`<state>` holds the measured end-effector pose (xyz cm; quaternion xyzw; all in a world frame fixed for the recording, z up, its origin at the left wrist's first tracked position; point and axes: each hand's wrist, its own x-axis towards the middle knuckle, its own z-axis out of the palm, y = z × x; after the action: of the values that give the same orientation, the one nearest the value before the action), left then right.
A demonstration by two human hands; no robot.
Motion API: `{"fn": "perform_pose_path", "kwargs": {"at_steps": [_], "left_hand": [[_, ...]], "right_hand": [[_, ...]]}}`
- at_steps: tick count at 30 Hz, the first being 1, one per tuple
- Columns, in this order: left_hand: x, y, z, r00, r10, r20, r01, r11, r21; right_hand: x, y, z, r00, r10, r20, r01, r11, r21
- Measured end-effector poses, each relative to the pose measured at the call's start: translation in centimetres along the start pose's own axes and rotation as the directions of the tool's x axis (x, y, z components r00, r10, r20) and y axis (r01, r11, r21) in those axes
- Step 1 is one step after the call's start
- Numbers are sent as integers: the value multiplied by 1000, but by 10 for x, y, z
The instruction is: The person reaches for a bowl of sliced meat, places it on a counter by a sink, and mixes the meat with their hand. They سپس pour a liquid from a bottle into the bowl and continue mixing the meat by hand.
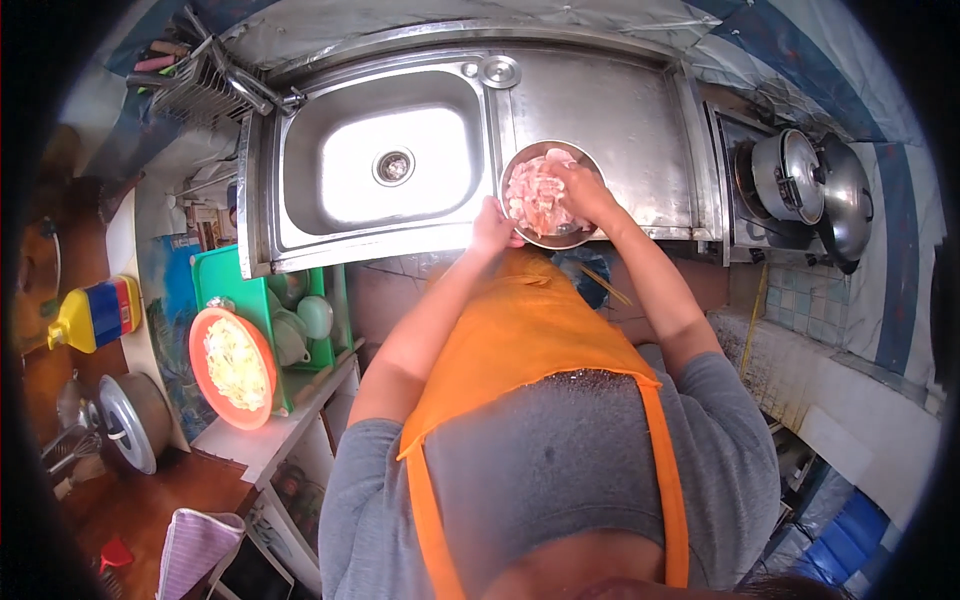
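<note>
A round metal bowl [596,169] of raw, pale pink meat pieces [536,187] sits at the front edge of the steel counter, just right of the sink. My left hand [495,229] grips its near left rim, thumb up along the side and fingers curled beneath. From the right, my right hand [589,196] reaches over the rim into the bowl. Its fingers are down among the meat, and the tips are hidden, so whether they close on a piece does not show.
Left of the bowl is a steel sink [300,180] with a faucet [244,84]. A lidded pot [784,180] and a wok [847,202] stand on the stove at right. At left, an orange bowl of pale shredded food [196,352] sits by a green rack [225,274].
</note>
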<state>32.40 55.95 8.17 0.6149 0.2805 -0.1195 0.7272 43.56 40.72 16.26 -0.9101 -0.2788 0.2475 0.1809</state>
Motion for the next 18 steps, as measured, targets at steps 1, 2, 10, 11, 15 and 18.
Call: {"fn": "perform_pose_path", "kwargs": {"at_steps": [1, 2, 10, 11, 15, 18], "left_hand": [[0, -2, -3, 1000, -2, 0, 2, 1000, -9], [-1, -5, -6, 1000, -5, 26, 6, 999, -31], [-5, -2, -14, 988, -14, 151, 28, 996, -87], [-5, -3, -16, 989, -14, 150, 28, 995, -92], [-7, -8, -32, 982, -21, 186, 34, 997, -68], [-6, -11, -38, 981, -4, 193, 18, 997, -70]], "right_hand": [[-1, 0, 2, 1000, 0, 6, 0, 1000, -7], [-3, 0, 6, 985, -149, -89, 144, 988, -59], [9, -16, 41, 902, -394, -174, 292, 857, -424], [13, -19, 34, 972, -223, -73, 202, 952, -229], [0, -30, 16, 989, -147, -33, 146, 989, -32], [-12, -47, 28, 817, -571, -86, 455, 727, -514]]}}
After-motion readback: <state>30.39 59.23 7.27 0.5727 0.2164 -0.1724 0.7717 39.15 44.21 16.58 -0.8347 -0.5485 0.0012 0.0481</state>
